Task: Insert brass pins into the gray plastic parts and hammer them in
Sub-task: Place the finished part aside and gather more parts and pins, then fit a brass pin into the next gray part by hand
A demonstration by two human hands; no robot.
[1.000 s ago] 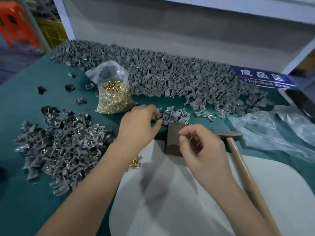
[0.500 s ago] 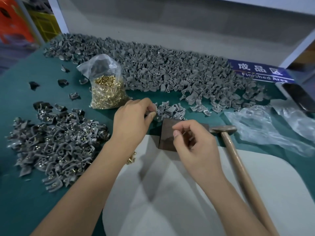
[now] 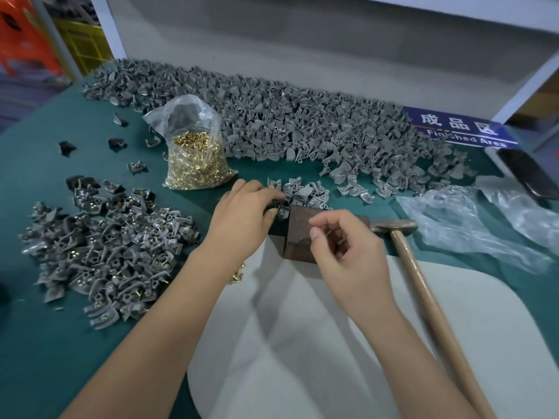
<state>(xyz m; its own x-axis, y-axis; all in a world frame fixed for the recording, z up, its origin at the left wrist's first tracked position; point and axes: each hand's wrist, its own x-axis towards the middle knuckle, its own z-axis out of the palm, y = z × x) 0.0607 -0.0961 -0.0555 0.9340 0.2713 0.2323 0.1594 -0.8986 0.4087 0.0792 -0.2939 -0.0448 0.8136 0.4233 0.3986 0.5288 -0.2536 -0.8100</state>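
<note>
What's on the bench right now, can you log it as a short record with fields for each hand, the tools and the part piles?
left hand: grips a gray plastic part at the block's far left corner
right hand: fingers curled over the block, pinching something too small to make out
block: dark, between the hands
hammer: lying right of the block, untouched
bag of brass pins: upright, behind the left hand
pile with pins fitted: left
bare gray parts pile: along the back
</note>
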